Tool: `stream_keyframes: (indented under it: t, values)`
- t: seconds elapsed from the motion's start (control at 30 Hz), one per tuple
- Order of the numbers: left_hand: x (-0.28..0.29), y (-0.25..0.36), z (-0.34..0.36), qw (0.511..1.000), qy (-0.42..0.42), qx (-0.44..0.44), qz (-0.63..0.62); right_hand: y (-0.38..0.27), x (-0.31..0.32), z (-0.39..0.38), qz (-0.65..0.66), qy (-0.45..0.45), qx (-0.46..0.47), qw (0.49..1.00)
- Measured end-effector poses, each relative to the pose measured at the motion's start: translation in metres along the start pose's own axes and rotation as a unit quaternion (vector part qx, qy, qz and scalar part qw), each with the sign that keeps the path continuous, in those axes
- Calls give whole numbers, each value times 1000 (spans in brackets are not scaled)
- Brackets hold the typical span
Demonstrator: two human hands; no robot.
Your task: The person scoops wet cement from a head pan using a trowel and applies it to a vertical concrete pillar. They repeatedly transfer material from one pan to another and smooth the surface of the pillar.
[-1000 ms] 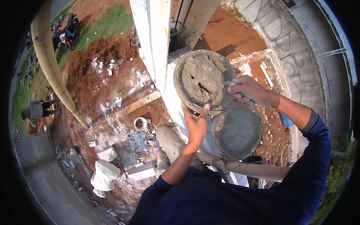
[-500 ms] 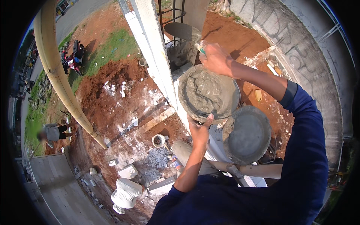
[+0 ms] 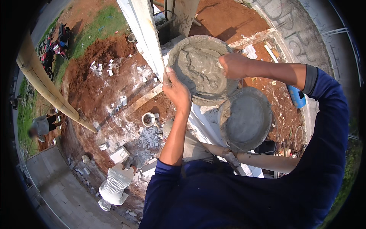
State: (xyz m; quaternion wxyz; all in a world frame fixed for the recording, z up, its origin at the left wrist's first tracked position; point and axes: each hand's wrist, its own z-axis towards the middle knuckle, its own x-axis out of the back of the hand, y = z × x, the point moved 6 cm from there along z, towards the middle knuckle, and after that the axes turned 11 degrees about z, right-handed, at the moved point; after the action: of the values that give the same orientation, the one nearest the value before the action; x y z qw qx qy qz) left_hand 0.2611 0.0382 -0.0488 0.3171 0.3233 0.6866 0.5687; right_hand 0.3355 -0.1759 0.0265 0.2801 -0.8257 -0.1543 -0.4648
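In front of me a round bucket [image 3: 206,101] of wet grey mortar [image 3: 196,72] rests high up against a white post [image 3: 146,34]. My right hand [image 3: 233,66] is closed over its right side, low by the mortar, around a trowel whose handle and blade are hidden now. At the bucket's left side, where the post's edge meets it, my left hand [image 3: 177,91] is curled with the thumb upward. What its fingers grip there is hidden. A second bucket [image 3: 224,124], coated grey inside, sits just below and right of the first.
A thick bamboo pole [image 3: 53,89] slants down on the left, and another pole [image 3: 267,162] crosses below the buckets. Down on the ground, a person in white [image 3: 114,186] bends near a small pail [image 3: 148,119] and rubble. Another person [image 3: 44,126] is farther left. A blue container [image 3: 296,97] lies right.
My right hand has come down from beyond the bucket's far rim to its right side, over the mortar. My left hand has shifted from the near rim to the left side.
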Motion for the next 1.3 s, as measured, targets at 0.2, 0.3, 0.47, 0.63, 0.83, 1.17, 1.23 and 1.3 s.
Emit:
stream_keyframes:
  t: [0.2, 0.3, 0.47, 0.63, 0.83, 1.17, 1.23, 1.3]
  values:
    - [3, 5, -3, 1000, -1, 11, 13, -9, -14, -25, 404, -81, -233, 881]
    - [4, 9, -3, 1000, 5, -4, 21, -9, -14, -36, 473, -59, -251, 843]
    - [6, 3, 2, 999, 1, -14, 42, -4, -11, -56, 546, -49, -251, 798]
    - [5, 7, -2, 998, 7, 5, 56, -7, -11, -72, 585, -32, -260, 767]
    - [4, 6, -3, 1000, 17, -12, 15, -19, 43, -80, 608, -19, -241, 756]
    - [3, 8, -5, 1000, -12, 4, 21, -14, 104, 78, 156, 280, -39, 946]
    - [2, 5, 1, 999, 13, -21, 24, -27, 116, 80, 160, 319, -40, 933]
    - [-1, 7, 0, 999, 17, -36, 27, -37, 124, 69, 146, 316, -55, 936]
